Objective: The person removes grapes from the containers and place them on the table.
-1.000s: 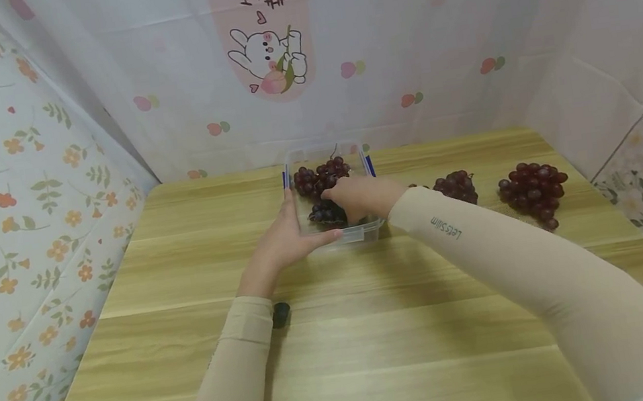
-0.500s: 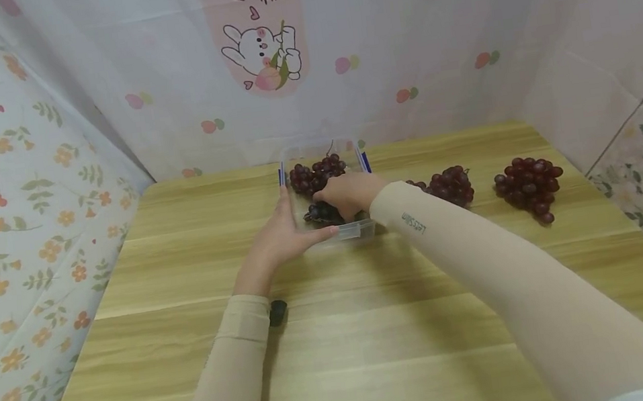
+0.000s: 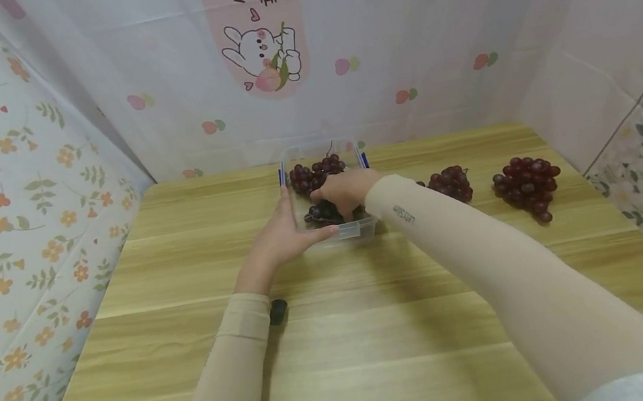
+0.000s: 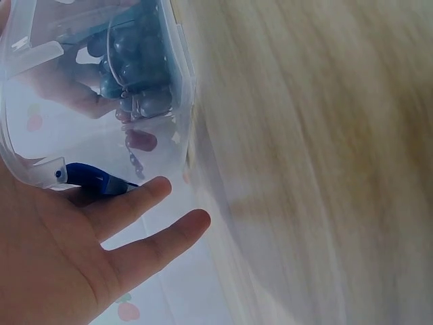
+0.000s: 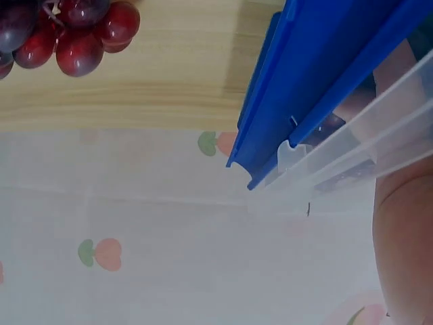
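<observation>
A clear plastic food container (image 3: 356, 230) with blue side latches (image 5: 318, 74) stands near the table's back edge. Inside it lie a bunch of red grapes (image 3: 318, 172) towards the back and a bunch of dark grapes (image 3: 322, 212) in front. My left hand (image 3: 274, 240) steadies the container, fingers straight along its left wall and thumb across the front rim. In the left wrist view, two spread fingers (image 4: 159, 254) show beside a latch. Reaching in over the right rim, my right hand (image 3: 347, 189) grips the dark grapes, its fingertips partly hidden.
Two more bunches lie on the wooden table (image 3: 347, 346) to the right: red grapes (image 3: 450, 185) partly behind my right sleeve, and another bunch (image 3: 529, 187) farther right. A small black object (image 3: 278, 312) is at my left wrist. A printed cloth (image 3: 168, 58) hangs behind the table.
The head view has shifted slightly. My right forearm has swung a little to the left, while the hand stays inside the container. My left hand keeps its place at the container.
</observation>
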The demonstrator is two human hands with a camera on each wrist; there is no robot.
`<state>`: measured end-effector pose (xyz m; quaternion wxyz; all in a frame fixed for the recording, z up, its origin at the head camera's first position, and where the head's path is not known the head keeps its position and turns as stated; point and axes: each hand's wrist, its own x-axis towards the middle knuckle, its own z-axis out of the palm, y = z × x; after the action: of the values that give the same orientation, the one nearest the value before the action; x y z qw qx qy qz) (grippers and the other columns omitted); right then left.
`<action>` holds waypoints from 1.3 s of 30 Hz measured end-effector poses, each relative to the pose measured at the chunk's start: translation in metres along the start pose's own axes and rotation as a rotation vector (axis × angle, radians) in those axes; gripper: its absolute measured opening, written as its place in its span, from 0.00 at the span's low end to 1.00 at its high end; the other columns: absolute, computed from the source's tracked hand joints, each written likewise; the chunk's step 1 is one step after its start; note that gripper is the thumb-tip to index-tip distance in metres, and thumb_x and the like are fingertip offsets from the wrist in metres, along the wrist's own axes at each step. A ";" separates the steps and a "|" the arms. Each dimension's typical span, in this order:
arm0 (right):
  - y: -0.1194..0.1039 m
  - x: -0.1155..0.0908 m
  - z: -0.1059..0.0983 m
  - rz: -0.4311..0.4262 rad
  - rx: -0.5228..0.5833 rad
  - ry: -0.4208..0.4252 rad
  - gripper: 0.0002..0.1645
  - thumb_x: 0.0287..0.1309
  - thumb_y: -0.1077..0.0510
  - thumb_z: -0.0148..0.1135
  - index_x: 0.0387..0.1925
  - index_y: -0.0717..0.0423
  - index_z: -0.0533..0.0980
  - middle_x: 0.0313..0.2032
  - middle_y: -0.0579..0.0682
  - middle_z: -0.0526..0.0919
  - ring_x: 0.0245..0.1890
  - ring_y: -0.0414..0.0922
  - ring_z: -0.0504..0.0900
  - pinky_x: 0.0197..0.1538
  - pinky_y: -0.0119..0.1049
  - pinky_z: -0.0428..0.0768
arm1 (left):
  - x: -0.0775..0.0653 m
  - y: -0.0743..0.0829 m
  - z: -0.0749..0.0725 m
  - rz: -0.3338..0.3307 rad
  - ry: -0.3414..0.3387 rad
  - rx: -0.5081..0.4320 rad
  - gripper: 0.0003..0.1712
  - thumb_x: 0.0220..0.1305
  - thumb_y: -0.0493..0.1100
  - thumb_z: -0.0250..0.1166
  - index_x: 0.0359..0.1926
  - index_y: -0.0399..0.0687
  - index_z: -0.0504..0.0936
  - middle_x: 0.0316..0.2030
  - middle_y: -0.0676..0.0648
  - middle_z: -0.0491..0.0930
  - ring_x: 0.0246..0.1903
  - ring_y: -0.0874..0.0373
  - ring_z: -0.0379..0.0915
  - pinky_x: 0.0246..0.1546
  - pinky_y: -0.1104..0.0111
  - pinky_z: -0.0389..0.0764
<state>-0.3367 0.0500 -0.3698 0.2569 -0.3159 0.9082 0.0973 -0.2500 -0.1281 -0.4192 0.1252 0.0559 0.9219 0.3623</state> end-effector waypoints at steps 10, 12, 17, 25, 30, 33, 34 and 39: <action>0.003 0.000 0.003 0.009 0.060 0.013 0.53 0.68 0.64 0.71 0.85 0.41 0.55 0.77 0.59 0.72 0.52 0.51 0.87 0.42 0.40 0.89 | 0.001 0.001 0.000 -0.003 0.008 0.012 0.91 0.42 0.92 0.66 0.84 0.57 0.18 0.87 0.42 0.35 0.85 0.39 0.45 0.80 0.40 0.62; 0.003 0.001 0.004 0.001 0.054 0.027 0.52 0.69 0.65 0.69 0.85 0.41 0.56 0.76 0.59 0.73 0.51 0.51 0.86 0.42 0.40 0.87 | 0.001 0.001 -0.001 -0.002 0.008 0.014 0.91 0.42 0.92 0.66 0.84 0.57 0.18 0.87 0.42 0.35 0.85 0.40 0.45 0.80 0.41 0.62; 0.005 0.003 0.006 -0.013 0.023 0.060 0.49 0.69 0.65 0.68 0.84 0.43 0.59 0.73 0.59 0.77 0.46 0.49 0.85 0.46 0.41 0.84 | 0.002 0.001 -0.002 0.003 0.005 0.019 0.91 0.42 0.92 0.65 0.84 0.58 0.17 0.87 0.42 0.34 0.85 0.41 0.44 0.81 0.41 0.61; 0.002 0.003 0.004 0.000 0.014 0.046 0.46 0.72 0.66 0.62 0.85 0.47 0.57 0.73 0.60 0.76 0.28 0.45 0.76 0.37 0.37 0.75 | 0.003 0.002 -0.003 0.001 -0.007 0.019 0.90 0.44 0.91 0.66 0.84 0.58 0.17 0.87 0.42 0.34 0.85 0.40 0.44 0.81 0.41 0.61; 0.003 0.004 0.006 0.010 0.009 0.046 0.46 0.73 0.65 0.62 0.85 0.44 0.56 0.74 0.60 0.75 0.28 0.45 0.75 0.40 0.38 0.77 | 0.004 0.002 -0.002 0.009 -0.006 0.012 0.90 0.43 0.91 0.66 0.83 0.58 0.16 0.87 0.42 0.33 0.85 0.40 0.43 0.81 0.41 0.60; 0.004 0.003 0.008 -0.014 0.004 0.072 0.45 0.72 0.64 0.63 0.84 0.46 0.58 0.74 0.60 0.76 0.40 0.49 0.83 0.50 0.43 0.83 | 0.003 0.001 -0.001 0.012 -0.003 0.014 0.91 0.42 0.92 0.66 0.83 0.58 0.16 0.87 0.41 0.33 0.85 0.40 0.43 0.81 0.41 0.60; 0.004 0.002 0.008 -0.023 0.004 0.079 0.45 0.72 0.64 0.64 0.84 0.46 0.59 0.74 0.61 0.76 0.45 0.50 0.84 0.54 0.45 0.84 | 0.003 0.000 -0.001 0.011 -0.003 0.015 0.91 0.42 0.92 0.66 0.83 0.59 0.15 0.87 0.41 0.34 0.85 0.40 0.43 0.81 0.41 0.60; 0.002 -0.001 0.010 -0.043 0.018 0.120 0.43 0.71 0.64 0.65 0.82 0.48 0.62 0.73 0.60 0.76 0.58 0.55 0.84 0.61 0.49 0.83 | 0.001 0.000 0.000 0.015 0.009 0.004 0.90 0.44 0.90 0.67 0.84 0.57 0.17 0.87 0.41 0.34 0.85 0.40 0.44 0.80 0.41 0.61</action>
<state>-0.3337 0.0554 -0.3778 0.2070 -0.3383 0.9157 0.0644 -0.2511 -0.1280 -0.4189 0.1181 0.0614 0.9228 0.3614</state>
